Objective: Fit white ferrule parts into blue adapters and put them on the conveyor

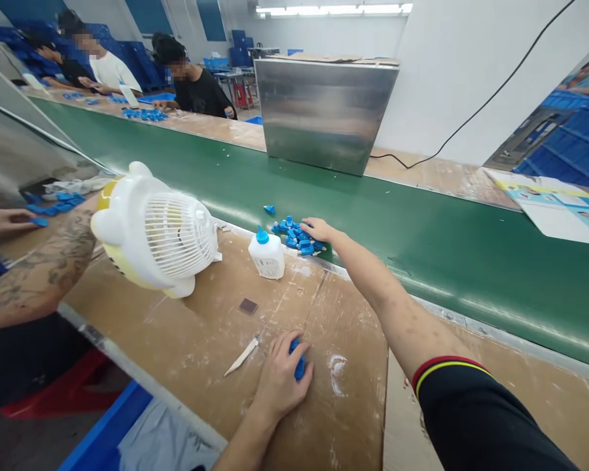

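My left hand (285, 374) rests low over the cardboard-covered bench (216, 412), its fingers curled round a small blue plastic part (298, 361). Farther out, my right hand (319, 230) reaches over a pile of similar blue parts (294, 237) at the near edge of the green belt. Its fingertips touch the pile's right side; whether they grip a piece is hidden. One loose blue part (269, 209) lies just beyond the heap. Left of the pile stands a white squeeze bottle (267, 254) with a blue cap. A pale pointed blade-like tool (242, 356) and a small dark square (248, 306) lie near my left hand.
A white and yellow fan (161, 229) stands at the bench's left. Beside it is a co-worker's tattooed arm (44, 275). Behind the green belt (422, 222) rises a metal panel (324, 111). Other people sit across the belt. A blue crate (108, 425) is below the bench.
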Tool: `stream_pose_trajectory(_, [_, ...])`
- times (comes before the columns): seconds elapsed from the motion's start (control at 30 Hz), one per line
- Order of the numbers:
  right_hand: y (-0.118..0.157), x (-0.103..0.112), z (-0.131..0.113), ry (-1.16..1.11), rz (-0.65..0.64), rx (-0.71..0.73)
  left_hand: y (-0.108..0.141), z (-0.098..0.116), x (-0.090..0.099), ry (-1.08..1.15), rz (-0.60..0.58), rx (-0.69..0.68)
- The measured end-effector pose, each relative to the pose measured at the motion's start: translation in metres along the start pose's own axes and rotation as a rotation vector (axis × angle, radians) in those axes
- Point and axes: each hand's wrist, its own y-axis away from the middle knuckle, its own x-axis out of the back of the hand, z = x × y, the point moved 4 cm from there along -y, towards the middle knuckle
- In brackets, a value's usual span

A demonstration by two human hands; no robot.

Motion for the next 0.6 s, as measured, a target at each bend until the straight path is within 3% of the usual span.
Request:
stream_pose_trajectory(0.1, [0.013, -0.013, 0.007, -0.063, 0.004, -0.071, 0.001, -0.001, -0.001, 0.004, -0.009, 0.011])
stream_pose_trajectory(0.37, [0.092, -0.024, 0.008, -0.232, 0.076, -0.113, 0.004, -0.004, -0.006, 0.020, -0.005, 0.066])
stream_pose_trajectory(0.6, [0.116, -0.025, -0.014, -0.347, 0.048, -0.019, 0.003, -0.004, -0.007, 0.015, 0.002, 0.045])
